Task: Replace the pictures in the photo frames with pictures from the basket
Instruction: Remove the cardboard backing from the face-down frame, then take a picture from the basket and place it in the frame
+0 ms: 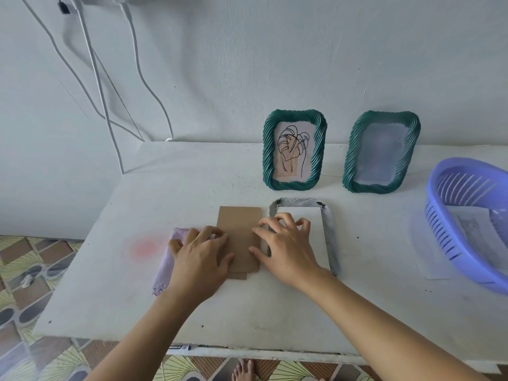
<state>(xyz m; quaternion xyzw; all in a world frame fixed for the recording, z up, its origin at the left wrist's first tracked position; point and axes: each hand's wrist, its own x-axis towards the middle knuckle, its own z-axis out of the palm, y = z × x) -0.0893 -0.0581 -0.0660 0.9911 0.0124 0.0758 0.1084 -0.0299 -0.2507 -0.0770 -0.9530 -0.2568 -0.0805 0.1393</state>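
Observation:
A photo frame (330, 232) lies face down on the white table (192, 182), its back open with a white sheet showing inside. My right hand (286, 248) rests on that frame's left side, fingers bent with the tips on the white sheet. Left of it lies a brown cardboard backing board (240, 229). My left hand (200, 257) presses on the board's left edge, fingers bent. Two green twisted-rim frames stand against the wall: one (294, 151) holds a leaf drawing, the other (380, 152) shows only a pale blank pane. A purple basket (450, 229) at the right holds paper pictures (478, 229).
A lilac cloth (165, 262) lies under my left hand's outer side. White cables (96, 78) hang down the wall at the left. The table's front edge runs near my forearms, with patterned floor tiles and a bare foot (244, 371) below.

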